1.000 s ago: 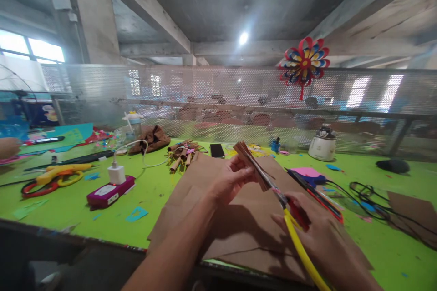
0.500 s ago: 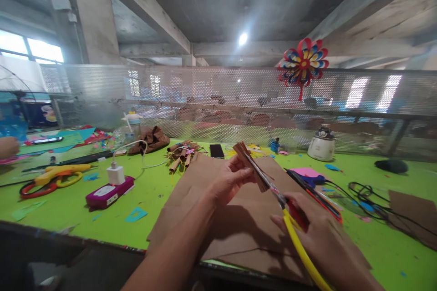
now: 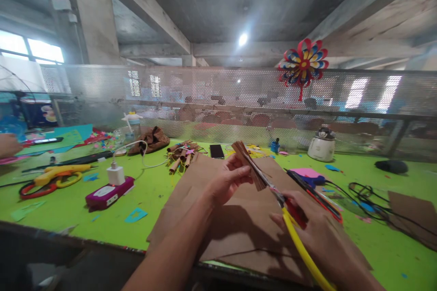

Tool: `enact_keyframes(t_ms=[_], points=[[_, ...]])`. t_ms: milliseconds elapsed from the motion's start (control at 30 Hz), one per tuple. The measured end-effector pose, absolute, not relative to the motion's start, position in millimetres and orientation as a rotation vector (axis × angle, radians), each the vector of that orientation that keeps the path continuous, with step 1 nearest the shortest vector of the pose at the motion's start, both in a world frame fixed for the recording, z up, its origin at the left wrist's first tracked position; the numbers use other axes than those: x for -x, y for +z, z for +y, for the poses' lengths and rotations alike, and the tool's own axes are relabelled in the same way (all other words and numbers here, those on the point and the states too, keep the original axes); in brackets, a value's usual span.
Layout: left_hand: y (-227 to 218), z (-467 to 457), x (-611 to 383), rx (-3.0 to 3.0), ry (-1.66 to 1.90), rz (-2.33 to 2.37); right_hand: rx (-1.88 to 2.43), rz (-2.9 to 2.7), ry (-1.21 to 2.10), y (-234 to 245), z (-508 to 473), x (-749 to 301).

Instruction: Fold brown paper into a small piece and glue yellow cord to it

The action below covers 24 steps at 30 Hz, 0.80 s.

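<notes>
My left hand pinches a thin stack of brown paper between thumb and fingers, tilted above the table. My right hand grips a pair of scissors with red and yellow handles. The metal blades lie along the paper stack, and a thin strip stands off its right side. How far the blades are apart I cannot tell. Beneath both hands lies a large sheet of brown kraft paper, with their shadows on it.
A purple power strip with a white charger, a yellow glue gun and more scissors lie left. Rolled brown tubes and a phone are behind. Rightward are a white bottle and black cable. Another person's hand shows far left.
My left hand and the paper stack have shifted very slightly left. The scissors remain against the stack. At far left, the other person's hand has moved a little.
</notes>
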<state>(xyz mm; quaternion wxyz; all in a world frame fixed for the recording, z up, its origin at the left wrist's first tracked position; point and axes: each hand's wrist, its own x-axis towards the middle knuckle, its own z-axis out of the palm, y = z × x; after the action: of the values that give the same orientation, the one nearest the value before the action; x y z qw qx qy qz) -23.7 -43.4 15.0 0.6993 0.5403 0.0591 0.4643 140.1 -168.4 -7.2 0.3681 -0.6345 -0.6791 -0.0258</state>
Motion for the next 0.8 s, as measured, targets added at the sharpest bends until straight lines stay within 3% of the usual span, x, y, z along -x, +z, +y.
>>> enact_keyframes(t_ms=[800], points=[[15.8, -48.6, 21.5, -1.248, 1.030, 0.145, 1.601, -1.726, -0.053, -13.8, -165.3, -139.5]])
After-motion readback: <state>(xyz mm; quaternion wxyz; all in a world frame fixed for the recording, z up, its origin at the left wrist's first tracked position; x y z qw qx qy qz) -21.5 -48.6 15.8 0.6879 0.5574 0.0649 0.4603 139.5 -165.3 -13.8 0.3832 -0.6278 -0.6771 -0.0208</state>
